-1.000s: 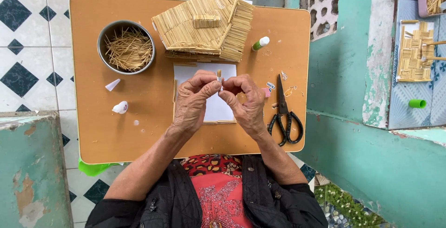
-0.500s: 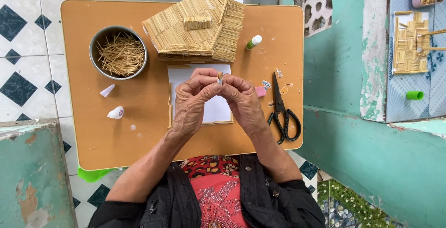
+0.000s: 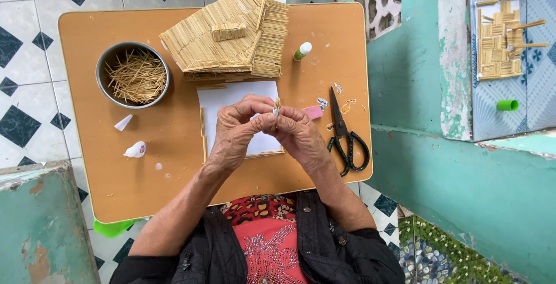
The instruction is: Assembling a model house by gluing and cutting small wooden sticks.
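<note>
Small white glue tube with green cap (image 3: 302, 51) lies on orange table (image 3: 341, 29), just right of stick house. Tiny white printed label scrap (image 3: 322, 102) lies left of black scissors. No signs, no screens.

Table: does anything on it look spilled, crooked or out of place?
Little does. Small white blobs dot the table near a white tube lying uncapped beside its cap; they may be glue drips. Paper scraps lie by the scissors. The sticks stay inside the bowl.

Bowl (image 3: 132, 74) left of scissors (image 3: 346, 133)
</note>
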